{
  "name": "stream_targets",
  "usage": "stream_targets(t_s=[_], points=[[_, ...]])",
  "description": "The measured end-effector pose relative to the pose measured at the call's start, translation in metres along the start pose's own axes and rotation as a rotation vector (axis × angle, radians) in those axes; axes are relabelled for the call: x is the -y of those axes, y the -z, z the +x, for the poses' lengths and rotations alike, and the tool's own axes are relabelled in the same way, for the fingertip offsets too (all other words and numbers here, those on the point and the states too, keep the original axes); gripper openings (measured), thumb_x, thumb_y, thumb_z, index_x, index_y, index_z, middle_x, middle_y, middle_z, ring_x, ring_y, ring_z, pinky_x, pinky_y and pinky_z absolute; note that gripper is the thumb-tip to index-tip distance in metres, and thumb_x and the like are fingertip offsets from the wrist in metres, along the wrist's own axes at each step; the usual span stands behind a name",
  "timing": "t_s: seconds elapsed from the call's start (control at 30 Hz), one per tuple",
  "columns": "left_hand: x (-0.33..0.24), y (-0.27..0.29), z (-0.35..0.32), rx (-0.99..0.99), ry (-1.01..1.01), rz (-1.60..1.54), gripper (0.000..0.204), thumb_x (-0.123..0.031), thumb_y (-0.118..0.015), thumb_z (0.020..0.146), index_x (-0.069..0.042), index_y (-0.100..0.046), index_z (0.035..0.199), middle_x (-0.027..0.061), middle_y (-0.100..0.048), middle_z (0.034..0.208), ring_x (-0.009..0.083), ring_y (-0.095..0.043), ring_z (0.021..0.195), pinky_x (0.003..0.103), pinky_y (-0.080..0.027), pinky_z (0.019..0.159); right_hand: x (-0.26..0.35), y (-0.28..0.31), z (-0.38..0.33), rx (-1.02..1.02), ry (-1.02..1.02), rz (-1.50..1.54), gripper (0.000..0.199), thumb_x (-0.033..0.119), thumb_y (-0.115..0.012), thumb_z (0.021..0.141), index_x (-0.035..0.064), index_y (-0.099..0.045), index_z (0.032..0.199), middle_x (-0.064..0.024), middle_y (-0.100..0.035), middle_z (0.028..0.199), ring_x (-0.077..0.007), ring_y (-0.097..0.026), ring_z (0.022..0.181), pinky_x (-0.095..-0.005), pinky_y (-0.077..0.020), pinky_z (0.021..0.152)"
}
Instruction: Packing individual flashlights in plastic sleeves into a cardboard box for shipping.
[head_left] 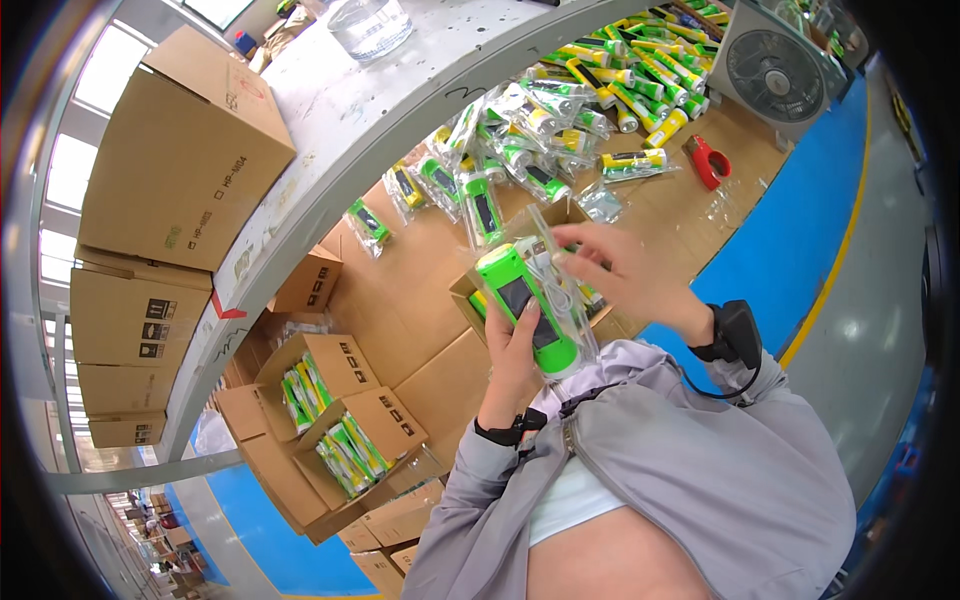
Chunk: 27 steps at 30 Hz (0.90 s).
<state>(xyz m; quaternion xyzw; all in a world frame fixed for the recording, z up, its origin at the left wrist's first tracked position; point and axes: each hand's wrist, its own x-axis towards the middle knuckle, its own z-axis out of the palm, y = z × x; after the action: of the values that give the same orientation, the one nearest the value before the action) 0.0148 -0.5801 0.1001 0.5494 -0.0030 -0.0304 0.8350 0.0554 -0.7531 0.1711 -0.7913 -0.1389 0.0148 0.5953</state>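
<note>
My left hand [512, 350] is wrapped round a bright green flashlight [550, 335] with a dark solar panel on its side. A clear plastic bag [578, 325] surrounds the flashlight, and a coiled white cable [552, 280] lies along it. At the bag's upper right edge is my right hand [625, 270], its fingers bent and touching the plastic; the fingertips are partly hidden. Beneath both hands stands a small open carton [462, 290] with more green and yellow flashlights inside. Just beyond it lies another bagged green flashlight [482, 208].
Bagged flashlights [545, 125] and loose ones [650, 75] heap at the table's far side. A red tape dispenser [707, 162] and a grey fan [775, 75] stand right. Two filled cartons [370, 415] sit left, below a white shelf [330, 110] holding a large box [180, 150].
</note>
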Motion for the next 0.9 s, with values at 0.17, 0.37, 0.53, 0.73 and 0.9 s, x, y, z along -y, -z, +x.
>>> stream_targets(t_s=[0.17, 0.37, 0.53, 0.73, 0.9], points=[[0.005, 0.006, 0.001, 0.062, 0.074, -0.067, 0.042, -0.006, -0.051, 0.088, -0.007, -0.037, 0.127, 0.0061, -0.054, 0.112, 0.0162, -0.057, 0.099, 0.033, -0.047, 0.086, -0.021, -0.022, -0.009, -0.074, 0.015, 0.036, 0.02, 0.016, -0.061, 0.084, -0.0002, -0.062, 0.097, -0.0045, -0.052, 0.08, -0.0087, -0.049, 0.062, -0.0216, -0.0413, 0.056], [0.017, 0.016, -0.002, 0.104, 0.051, -0.135, 0.047, -0.007, -0.056, 0.085, -0.003, -0.036, 0.127, 0.0072, -0.056, 0.111, 0.0146, -0.055, 0.1, 0.031, -0.046, 0.087, -0.016, -0.029, -0.005, -0.228, 0.009, 0.299, 0.016, 0.009, -0.061, 0.083, 0.0021, -0.067, 0.096, -0.0044, -0.055, 0.081, -0.01, -0.051, 0.066, -0.0236, -0.0418, 0.059], [0.009, 0.023, -0.005, 0.176, -0.103, 0.079, 0.046, -0.011, -0.06, 0.081, -0.001, -0.044, 0.123, 0.008, -0.057, 0.111, 0.0166, -0.055, 0.102, 0.032, -0.043, 0.09, -0.008, -0.018, -0.011, -0.18, 0.296, 0.033, 0.014, 0.008, -0.067, 0.078, 0.0041, -0.069, 0.091, -0.0049, -0.057, 0.086, -0.014, -0.053, 0.076, -0.026, -0.0433, 0.063], [-0.015, 0.012, -0.007, 0.1, -0.054, 0.19, 0.051, -0.005, -0.061, 0.068, 0.002, -0.051, 0.118, 0.0106, -0.057, 0.114, 0.0189, -0.054, 0.105, 0.031, -0.042, 0.09, 0.007, -0.013, -0.011, -0.173, 0.449, 0.038, 0.013, 0.004, -0.069, 0.074, 0.0036, -0.069, 0.087, -0.0066, -0.057, 0.086, -0.0164, -0.053, 0.079, -0.027, -0.0416, 0.065], [-0.007, 0.008, -0.006, 0.108, -0.169, 0.222, 0.048, -0.01, -0.068, 0.07, 0.002, -0.052, 0.114, 0.0091, -0.058, 0.109, 0.0174, -0.056, 0.098, 0.031, -0.044, 0.086, 0.009, -0.011, -0.009, -0.16, 0.407, -0.015, 0.012, 0.007, -0.07, 0.075, 0.0048, -0.07, 0.087, -0.0056, -0.058, 0.089, -0.0169, -0.053, 0.083, -0.0275, -0.043, 0.069]])
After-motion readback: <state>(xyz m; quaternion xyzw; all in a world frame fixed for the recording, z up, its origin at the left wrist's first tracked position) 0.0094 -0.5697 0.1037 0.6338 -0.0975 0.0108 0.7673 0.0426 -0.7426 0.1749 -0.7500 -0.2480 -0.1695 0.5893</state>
